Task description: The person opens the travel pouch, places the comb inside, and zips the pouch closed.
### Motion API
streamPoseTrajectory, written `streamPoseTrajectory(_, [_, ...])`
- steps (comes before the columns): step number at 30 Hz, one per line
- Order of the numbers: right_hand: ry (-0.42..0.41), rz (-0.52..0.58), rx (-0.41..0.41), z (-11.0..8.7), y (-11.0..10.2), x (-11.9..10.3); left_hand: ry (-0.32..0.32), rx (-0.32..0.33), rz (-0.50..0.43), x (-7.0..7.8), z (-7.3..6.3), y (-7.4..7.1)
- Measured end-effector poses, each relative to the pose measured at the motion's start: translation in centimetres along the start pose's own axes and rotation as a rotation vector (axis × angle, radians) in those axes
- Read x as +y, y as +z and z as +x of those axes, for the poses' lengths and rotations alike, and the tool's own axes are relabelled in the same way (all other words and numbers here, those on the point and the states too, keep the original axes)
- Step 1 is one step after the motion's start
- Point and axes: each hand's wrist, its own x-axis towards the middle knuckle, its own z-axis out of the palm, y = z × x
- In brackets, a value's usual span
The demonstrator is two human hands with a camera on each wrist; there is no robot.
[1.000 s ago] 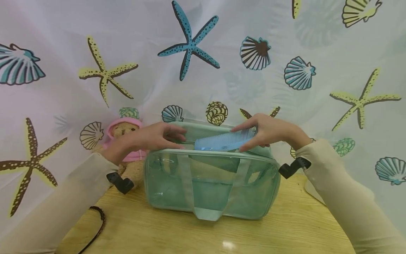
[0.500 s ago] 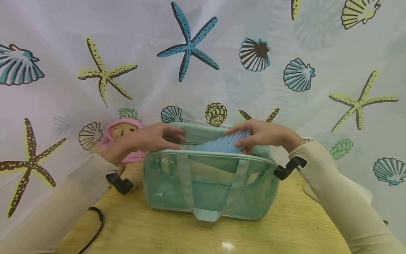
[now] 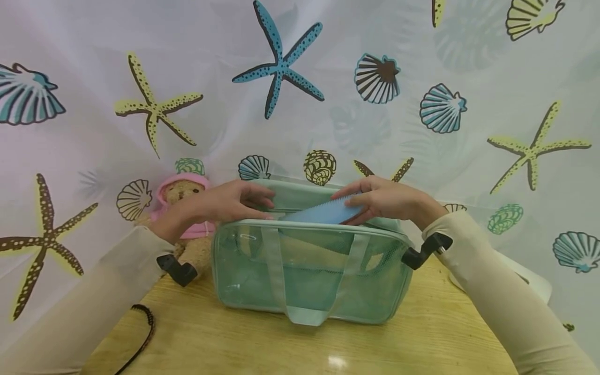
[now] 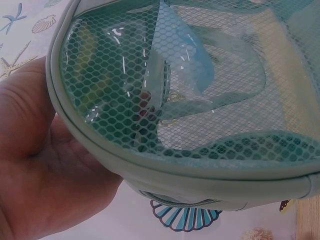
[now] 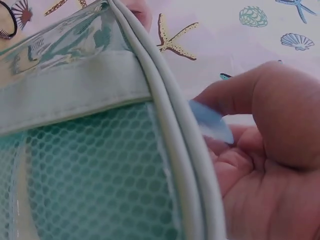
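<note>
A clear green toiletry bag [image 3: 309, 312] with a mesh side and pale strap handles stands upright, its top unzipped. Between the thumb and fingers of my right hand [image 3: 386, 198] is a light-blue comb [image 3: 323, 212], teeth upward, tilted down into the bag's mouth. Its lower end shows through the mesh in the left wrist view as a blue shape [image 4: 192, 60]. My left hand [image 3: 227, 202] is at the opening's left end, thumb along the front rim and fingers spread apart from it toward the back.
Left of the bag sits a teddy bear [image 3: 194, 252] in a pink hood, partly behind my left forearm. A dark headband [image 3: 149, 333] lies at the table's front left. A white object [image 3: 539, 284] shows behind my right sleeve. Behind everything hangs a sea-print curtain [image 3: 300, 130].
My right hand has moved left and slightly down, and the comb has gone lower into the bag while turning to show more of its smooth face. My left hand has stayed in place.
</note>
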Motion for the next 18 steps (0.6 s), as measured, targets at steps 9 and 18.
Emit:
streamPoseTrajectory(9, [0.041, 0.001, 0.071, 0.58, 0.37, 0.55, -0.001, -0.007, -0.018, -0.01, 0.13, -0.07])
streamPoseTrajectory(18, [0.053, 0.055, 0.091, 0.85, 0.53, 0.85, -0.004, 0.000, -0.013, 0.04, 0.16, 0.02])
